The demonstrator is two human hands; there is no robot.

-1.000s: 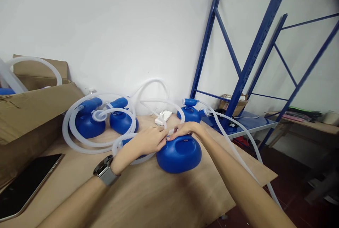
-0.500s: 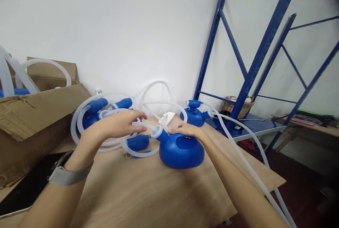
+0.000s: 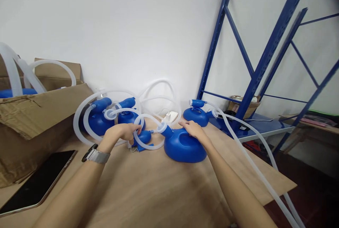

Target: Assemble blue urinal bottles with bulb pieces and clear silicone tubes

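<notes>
A blue bottle (image 3: 185, 147) stands on the wooden table, its neck tilted left with a white tube (image 3: 153, 116) running into the collar. My right hand (image 3: 194, 129) lies on top of this bottle, fingers spread over its handle. To the left, my left hand (image 3: 126, 131) is at the looped tube and a smaller blue piece (image 3: 144, 137), thumb and fingers bent around the tube. Just below that piece is a small blue flat item (image 3: 145, 147). Further left are more blue bottles (image 3: 100, 124) with coiled tubes.
A cardboard box (image 3: 45, 115) with tubes stands at the left, beside a black tablet (image 3: 39, 178). At the back lies a white object (image 3: 172, 116). Another blue bottle (image 3: 196, 115) with long tubes sits back right, near a blue metal rack (image 3: 246, 94).
My left hand has moved down from above the tube to the smaller blue piece. The tube now arches higher beside the bottle neck. The camera view has shifted slightly.
</notes>
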